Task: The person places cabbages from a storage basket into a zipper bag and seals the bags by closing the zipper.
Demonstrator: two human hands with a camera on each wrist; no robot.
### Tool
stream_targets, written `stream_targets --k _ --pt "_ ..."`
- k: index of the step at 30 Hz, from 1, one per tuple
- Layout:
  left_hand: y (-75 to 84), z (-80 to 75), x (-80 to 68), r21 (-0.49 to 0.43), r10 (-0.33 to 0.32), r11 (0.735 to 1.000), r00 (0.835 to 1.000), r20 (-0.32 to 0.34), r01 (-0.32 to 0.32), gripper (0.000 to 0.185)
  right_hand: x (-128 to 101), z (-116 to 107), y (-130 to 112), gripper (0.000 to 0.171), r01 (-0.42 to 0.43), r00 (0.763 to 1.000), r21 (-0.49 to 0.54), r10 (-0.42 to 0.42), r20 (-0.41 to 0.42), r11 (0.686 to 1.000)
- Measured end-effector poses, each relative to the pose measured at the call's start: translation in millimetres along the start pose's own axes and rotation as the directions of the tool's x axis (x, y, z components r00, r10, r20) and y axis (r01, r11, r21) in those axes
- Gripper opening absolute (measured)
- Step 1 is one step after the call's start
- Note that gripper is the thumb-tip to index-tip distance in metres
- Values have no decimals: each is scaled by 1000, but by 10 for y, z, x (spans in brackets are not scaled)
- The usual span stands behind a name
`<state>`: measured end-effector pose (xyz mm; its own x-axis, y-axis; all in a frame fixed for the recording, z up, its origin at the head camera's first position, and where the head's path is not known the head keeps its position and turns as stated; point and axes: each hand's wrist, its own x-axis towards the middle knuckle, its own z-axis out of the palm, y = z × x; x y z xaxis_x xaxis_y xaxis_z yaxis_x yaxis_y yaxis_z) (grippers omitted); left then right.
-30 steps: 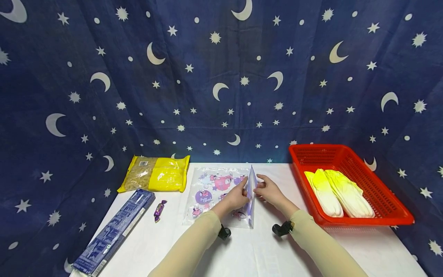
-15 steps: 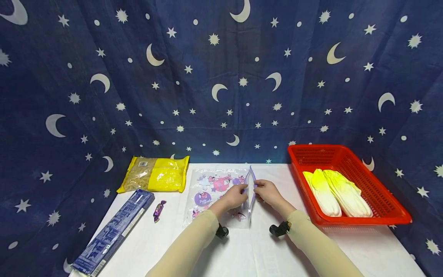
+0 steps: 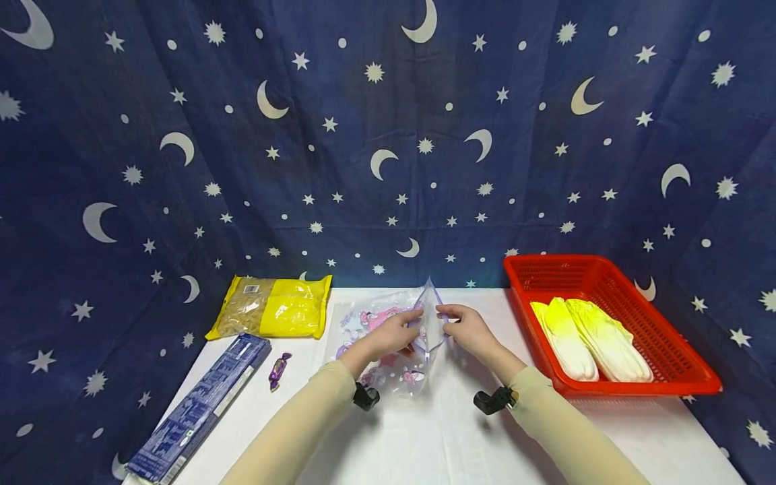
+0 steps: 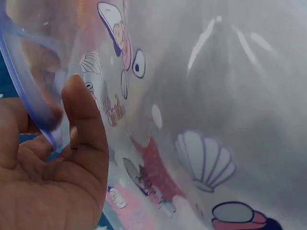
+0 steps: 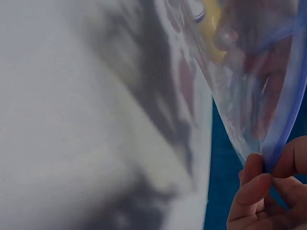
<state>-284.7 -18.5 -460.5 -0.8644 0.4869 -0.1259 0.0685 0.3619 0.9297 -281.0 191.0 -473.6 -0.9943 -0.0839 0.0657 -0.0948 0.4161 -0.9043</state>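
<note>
A clear zip bag with pink and purple cartoon prints lies across the middle of the white table, its mouth gaping and raised on the right. My left hand pinches one side of the mouth; in the left wrist view its thumb presses against the printed film near the purple zip strip. The other side is gripped by my right hand. Up close in the right wrist view, the right fingertips pinch the film at the zip strip. Inside the bag no contents show.
At the right stands a red plastic basket holding two Chinese cabbages. On the left lie a yellow bag of pasta-like pieces, a long blue box and a purple wrapped candy. A dark blue star-and-moon curtain surrounds the table.
My left hand has moved left and slightly up, pulling its side of the mouth away from the right hand. The mouth gapes wider, and the bag has lifted and crumpled.
</note>
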Motion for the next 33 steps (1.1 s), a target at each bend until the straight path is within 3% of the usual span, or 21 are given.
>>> stream_targets --k 8,12,18,22,26,30,33 --pt "143 -323 -253 -14 11 1000 1000 -29 -12 63 -62 -52 -241 51 37 998 -130 -42 -38 991" --pt "200 -447 -361 -12 15 1000 997 -80 -16 65 -76 -95 -314 52 33 997 -191 -46 -63 981" --pt "241 -551 -476 140 58 990 978 -199 -30 62 -95 -133 -430 55 59 996 -293 -75 -44 954" --pt "226 -552 -528 200 106 978 969 -222 -61 63 -141 -149 -533 54 105 989 -370 -135 -56 923" --pt "197 -550 -590 121 106 989 971 -212 -81 67 -192 -154 -616 53 124 986 -371 -155 -54 920" --pt "174 -570 -644 -39 38 998 979 -198 -47 69 -226 -144 -648 50 116 987 -277 -141 -73 954" --pt "160 -566 -662 -91 16 995 983 -181 -33 69 -225 -125 -640 46 90 990 -168 -107 -94 982"
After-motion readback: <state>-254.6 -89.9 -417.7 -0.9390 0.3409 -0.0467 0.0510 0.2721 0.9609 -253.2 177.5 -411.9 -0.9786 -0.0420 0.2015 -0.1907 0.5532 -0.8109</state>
